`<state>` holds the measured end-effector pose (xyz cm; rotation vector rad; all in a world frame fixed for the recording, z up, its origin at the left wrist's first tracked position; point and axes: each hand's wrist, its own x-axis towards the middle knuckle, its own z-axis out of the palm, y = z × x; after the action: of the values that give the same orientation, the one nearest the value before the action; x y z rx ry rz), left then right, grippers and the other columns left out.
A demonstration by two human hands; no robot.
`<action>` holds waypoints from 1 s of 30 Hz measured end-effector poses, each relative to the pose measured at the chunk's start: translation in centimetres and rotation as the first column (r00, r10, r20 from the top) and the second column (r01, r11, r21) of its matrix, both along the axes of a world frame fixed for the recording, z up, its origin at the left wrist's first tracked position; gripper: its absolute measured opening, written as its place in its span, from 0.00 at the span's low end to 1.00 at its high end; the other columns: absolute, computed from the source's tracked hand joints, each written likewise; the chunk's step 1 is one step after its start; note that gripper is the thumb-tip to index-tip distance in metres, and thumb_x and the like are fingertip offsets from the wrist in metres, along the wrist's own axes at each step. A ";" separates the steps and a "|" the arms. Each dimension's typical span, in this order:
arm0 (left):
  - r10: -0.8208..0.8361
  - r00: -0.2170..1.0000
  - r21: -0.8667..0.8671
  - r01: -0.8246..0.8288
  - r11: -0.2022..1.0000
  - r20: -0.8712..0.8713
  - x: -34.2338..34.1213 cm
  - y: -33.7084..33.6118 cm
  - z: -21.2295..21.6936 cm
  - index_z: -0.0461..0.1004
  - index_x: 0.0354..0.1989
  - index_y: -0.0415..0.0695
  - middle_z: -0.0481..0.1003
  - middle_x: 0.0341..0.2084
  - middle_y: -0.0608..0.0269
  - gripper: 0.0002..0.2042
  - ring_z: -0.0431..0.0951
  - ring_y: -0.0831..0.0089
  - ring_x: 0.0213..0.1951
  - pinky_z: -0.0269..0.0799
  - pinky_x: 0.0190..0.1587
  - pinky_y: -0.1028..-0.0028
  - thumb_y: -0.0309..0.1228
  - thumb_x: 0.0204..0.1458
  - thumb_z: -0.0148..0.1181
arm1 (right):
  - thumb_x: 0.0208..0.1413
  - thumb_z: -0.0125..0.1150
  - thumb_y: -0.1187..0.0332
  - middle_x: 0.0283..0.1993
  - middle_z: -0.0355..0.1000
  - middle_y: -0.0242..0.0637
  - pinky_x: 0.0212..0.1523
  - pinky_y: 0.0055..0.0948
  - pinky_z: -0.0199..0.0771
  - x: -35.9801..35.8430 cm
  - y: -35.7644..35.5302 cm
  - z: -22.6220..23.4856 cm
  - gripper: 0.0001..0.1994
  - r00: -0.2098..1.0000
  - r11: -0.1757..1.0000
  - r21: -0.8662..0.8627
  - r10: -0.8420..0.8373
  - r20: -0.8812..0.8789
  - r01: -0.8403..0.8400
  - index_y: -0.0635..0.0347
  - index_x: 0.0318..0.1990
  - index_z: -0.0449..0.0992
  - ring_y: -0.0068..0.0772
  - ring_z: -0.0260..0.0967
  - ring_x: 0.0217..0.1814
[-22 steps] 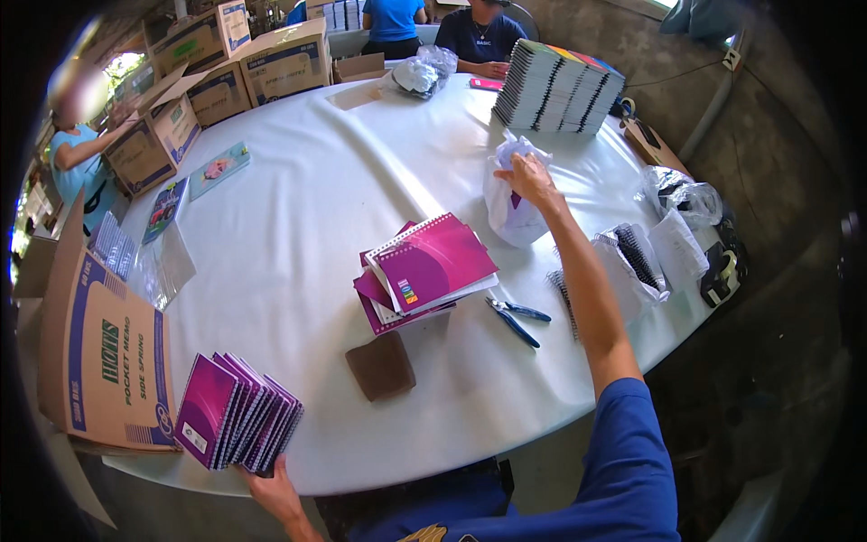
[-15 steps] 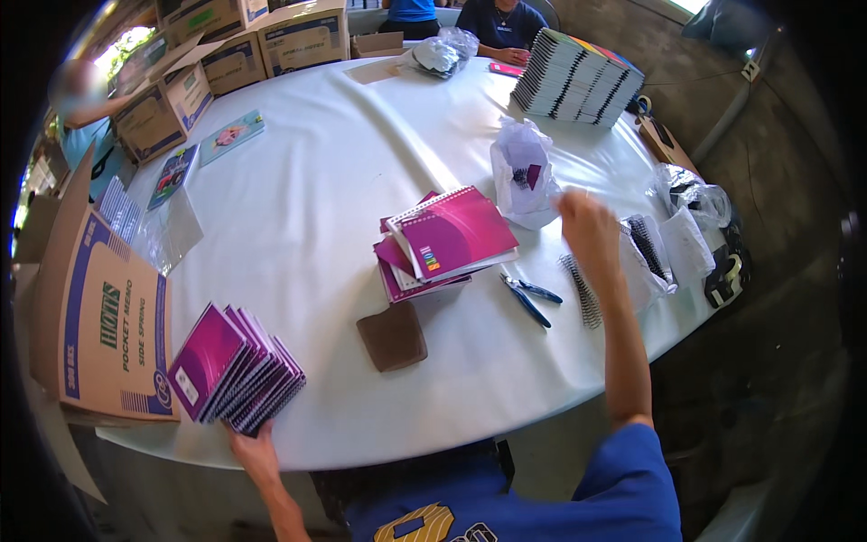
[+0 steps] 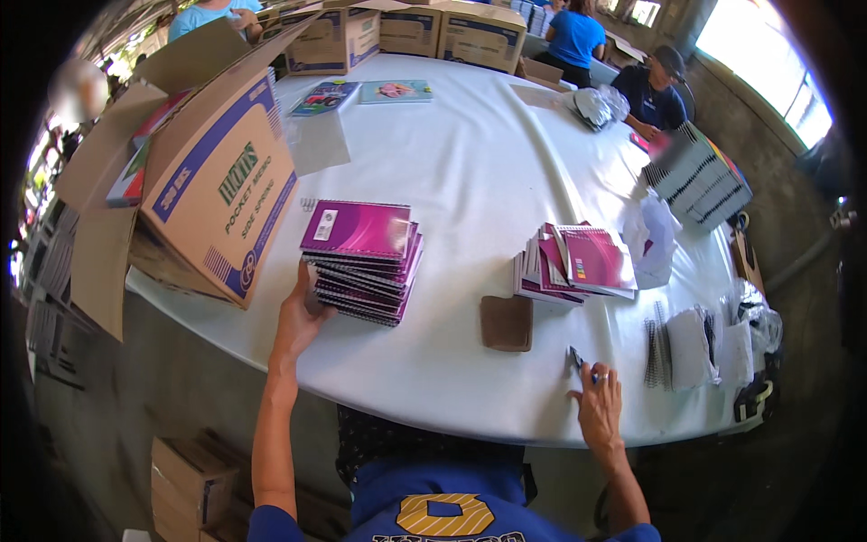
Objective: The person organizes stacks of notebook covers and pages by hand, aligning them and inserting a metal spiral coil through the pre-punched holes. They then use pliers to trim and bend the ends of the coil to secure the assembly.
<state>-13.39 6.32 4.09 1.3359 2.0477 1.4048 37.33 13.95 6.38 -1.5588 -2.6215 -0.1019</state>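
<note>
Compared with the earlier frame, my right hand (image 3: 599, 411) is now lying over the blue pliers (image 3: 574, 356) rather than hovering beside the white bag (image 3: 655, 239), which is standing beyond it. Its fingers are curling over the handles, thumb sticking out apart; I cannot tell whether they are gripping. My left hand (image 3: 298, 316) is cupping the near left corner of the notebook stack (image 3: 366, 271), thumb and fingers parted; how firmly it is holding, I cannot tell.

Judging by the coils, the notebooks at my left hand are looking finished, while the purple pile (image 3: 578, 262) ahead of my right hand is still showing punched edges and seems to be waiting. Loose wire coils (image 3: 656, 348) are lying right of that hand.

My forearms are crossing the near edge of the surface (image 3: 442, 379). Open room is stretching between my hands, with only the brown block (image 3: 506, 323) sitting nearer the right; the carton (image 3: 221, 199) is crowding my left hand's outer side.
</note>
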 end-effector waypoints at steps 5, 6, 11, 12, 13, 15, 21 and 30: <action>0.318 0.845 0.352 -0.167 0.921 -0.429 -0.1 -1.1 3.1 0.56 0.71 0.48 0.54 0.71 0.52 0.39 0.46 0.48 0.73 0.47 0.70 0.56 0.15 0.48 0.61 | 0.56 0.60 0.70 0.60 0.58 0.59 0.65 0.51 0.54 -0.6 -1.0 -0.8 0.33 0.994 0.995 0.026 0.094 0.056 -0.096 0.59 0.70 0.56 0.58 0.56 0.64; 0.306 0.850 0.436 -0.102 0.894 -0.429 0.6 -0.5 4.5 0.66 0.66 0.51 0.56 0.70 0.54 0.29 0.46 0.41 0.72 0.45 0.70 0.50 0.25 0.53 0.62 | 0.54 0.60 0.73 0.56 0.61 0.58 0.60 0.50 0.60 -0.4 -0.5 -0.9 0.32 0.989 0.989 0.051 0.132 0.073 -0.136 0.63 0.68 0.59 0.57 0.59 0.60; 0.192 0.636 0.294 0.058 0.954 -0.748 3.4 2.9 10.0 0.75 0.59 0.60 0.59 0.69 0.58 0.21 0.49 0.45 0.71 0.44 0.70 0.46 0.45 0.56 0.58 | 0.51 0.64 0.73 0.49 0.63 0.49 0.49 0.44 0.69 -6.2 -0.4 7.0 0.30 0.904 0.895 0.133 0.418 0.087 -0.427 0.66 0.63 0.64 0.48 0.65 0.50; 0.136 0.577 0.216 0.073 0.974 -0.806 3.0 3.2 10.4 0.77 0.56 0.64 0.62 0.67 0.58 0.21 0.50 0.45 0.71 0.44 0.69 0.45 0.53 0.56 0.56 | 0.51 0.66 0.71 0.49 0.64 0.48 0.49 0.42 0.69 -8.4 0.2 9.6 0.30 0.843 0.835 0.118 0.529 0.100 -0.538 0.67 0.63 0.64 0.46 0.66 0.50; 0.144 0.579 0.224 0.069 0.972 -0.802 2.5 3.7 10.4 0.77 0.56 0.64 0.62 0.67 0.58 0.21 0.50 0.45 0.71 0.44 0.69 0.45 0.53 0.56 0.56 | 0.50 0.67 0.69 0.49 0.64 0.47 0.49 0.41 0.69 -10.6 1.0 11.9 0.31 0.773 0.767 0.101 0.624 0.117 -0.634 0.67 0.62 0.65 0.44 0.66 0.49; -0.073 0.600 0.000 0.122 0.993 -0.797 1.6 4.7 10.0 0.79 0.53 0.67 0.68 0.63 0.60 0.23 0.55 0.45 0.69 0.47 0.69 0.47 0.60 0.54 0.51 | 0.49 0.69 0.66 0.49 0.64 0.45 0.50 0.39 0.68 -14.9 2.6 15.3 0.30 0.674 0.643 0.208 0.721 0.161 -0.737 0.66 0.59 0.68 0.41 0.66 0.48; -0.093 0.675 0.045 0.184 0.982 -0.732 1.4 5.7 8.7 0.81 0.48 0.66 0.73 0.58 0.66 0.23 0.62 0.46 0.65 0.55 0.67 0.48 0.62 0.53 0.52 | 0.49 0.68 0.57 0.47 0.70 0.31 0.54 0.37 0.66 -24.5 7.4 20.2 0.18 0.510 0.417 0.297 0.747 0.427 -0.859 0.58 0.42 0.74 0.29 0.67 0.51; -0.068 0.665 0.075 0.184 0.980 -0.744 1.3 5.6 8.4 0.83 0.46 0.65 0.74 0.57 0.69 0.23 0.62 0.43 0.65 0.55 0.66 0.49 0.61 0.52 0.52 | 0.53 0.63 0.62 0.43 0.71 0.28 0.55 0.33 0.67 -29.0 8.8 20.3 0.10 0.147 -0.009 0.194 0.615 0.774 -0.981 0.53 0.41 0.75 0.28 0.67 0.51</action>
<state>-12.04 11.93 12.46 2.3726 2.2474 1.0369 8.35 22.71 26.70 0.6401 -2.6943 -1.3560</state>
